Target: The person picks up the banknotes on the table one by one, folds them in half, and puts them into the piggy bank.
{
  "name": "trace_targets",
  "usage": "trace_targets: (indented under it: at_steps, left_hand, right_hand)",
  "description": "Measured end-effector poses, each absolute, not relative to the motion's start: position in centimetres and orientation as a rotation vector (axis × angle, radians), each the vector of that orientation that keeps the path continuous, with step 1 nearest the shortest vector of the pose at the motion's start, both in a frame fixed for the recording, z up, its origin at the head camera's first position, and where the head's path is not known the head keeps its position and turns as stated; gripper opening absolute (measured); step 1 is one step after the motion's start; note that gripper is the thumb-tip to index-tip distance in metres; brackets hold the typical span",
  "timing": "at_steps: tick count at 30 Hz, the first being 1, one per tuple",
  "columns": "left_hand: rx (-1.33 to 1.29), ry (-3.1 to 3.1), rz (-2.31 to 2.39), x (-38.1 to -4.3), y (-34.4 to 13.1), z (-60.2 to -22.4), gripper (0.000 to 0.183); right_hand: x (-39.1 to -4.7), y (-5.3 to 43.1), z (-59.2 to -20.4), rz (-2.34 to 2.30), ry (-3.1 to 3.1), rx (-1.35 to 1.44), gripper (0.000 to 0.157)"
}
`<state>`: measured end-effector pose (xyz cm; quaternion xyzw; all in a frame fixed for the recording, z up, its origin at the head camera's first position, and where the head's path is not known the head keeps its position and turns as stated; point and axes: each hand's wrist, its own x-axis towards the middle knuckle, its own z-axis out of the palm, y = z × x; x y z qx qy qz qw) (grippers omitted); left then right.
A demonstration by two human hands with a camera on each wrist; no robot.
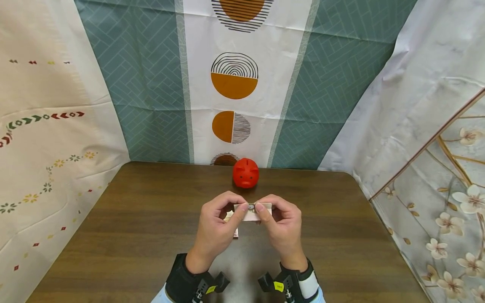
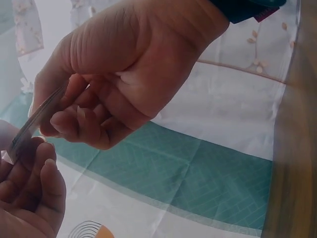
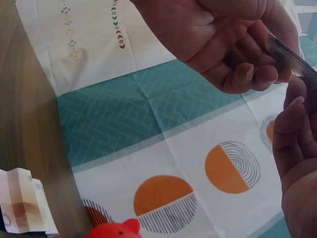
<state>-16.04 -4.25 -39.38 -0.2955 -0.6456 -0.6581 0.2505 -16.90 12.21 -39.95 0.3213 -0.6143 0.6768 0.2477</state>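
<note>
Both hands hold a folded banknote [image 1: 249,216], a pale strip with a small dark mark, up in front of the body. My left hand [image 1: 217,226] pinches its left end between thumb and fingers; my right hand [image 1: 283,224] pinches the right end the same way. The thumbs lie near each other along the top edge. Seen edge-on in the left wrist view, the folded note [image 2: 35,116] is thin and flat. A second banknote [image 3: 22,201], creased and pinkish-brown, lies on the table, partly hidden by the left hand in the head view.
A red piggy bank [image 1: 246,174] with a slot on top stands at the back of the brown wooden table [image 1: 159,202], beyond the hands. A patterned cloth [image 1: 159,84] hangs right behind the table's far edge, with more cloths at both sides.
</note>
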Motion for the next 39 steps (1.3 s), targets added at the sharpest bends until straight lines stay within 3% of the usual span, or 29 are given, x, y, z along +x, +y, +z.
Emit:
trace_targets:
  at_steps: [33,39]
  left_hand:
    - [-0.645,-1.768,-1.780,-16.06,-5.01,-39.30,0.011]
    - [-0.769,-1.647,-1.821,-16.05,-4.47,-39.47,0.016]
  right_hand:
    - [-17.06,13.03,-39.94,1.868,-1.636,0.711,0.015]
    - [-17.11,12.36,-39.96,1.896,-1.588,0.599,0.012]
